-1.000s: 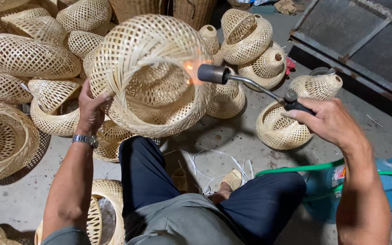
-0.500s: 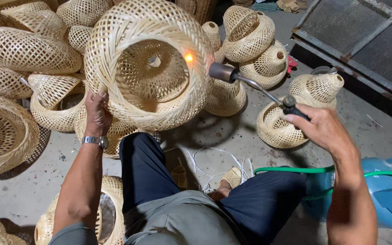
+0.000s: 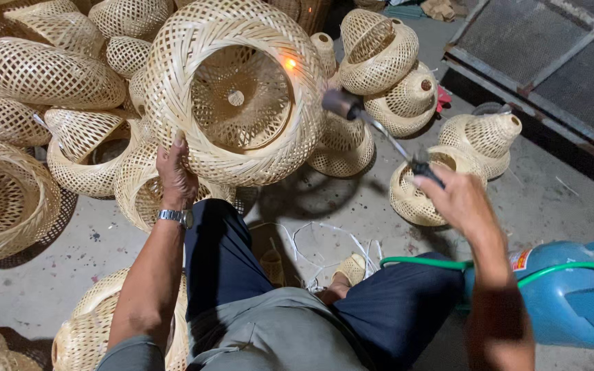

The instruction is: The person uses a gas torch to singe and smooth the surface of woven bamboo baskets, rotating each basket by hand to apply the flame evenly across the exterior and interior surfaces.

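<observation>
Concrete floor; torch nozzle toward tilted lampshade.

Woven baskets crowd my left side and the space ahead, leaving no gap there. Bare floor on my right stays open, until the blue gas tank.

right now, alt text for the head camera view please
A seated person's left hand tilts a large round woven bamboo lampshade while the right hand aims a metal gas torch at its glowing rim, with woven bamboo shades piled around.
</observation>
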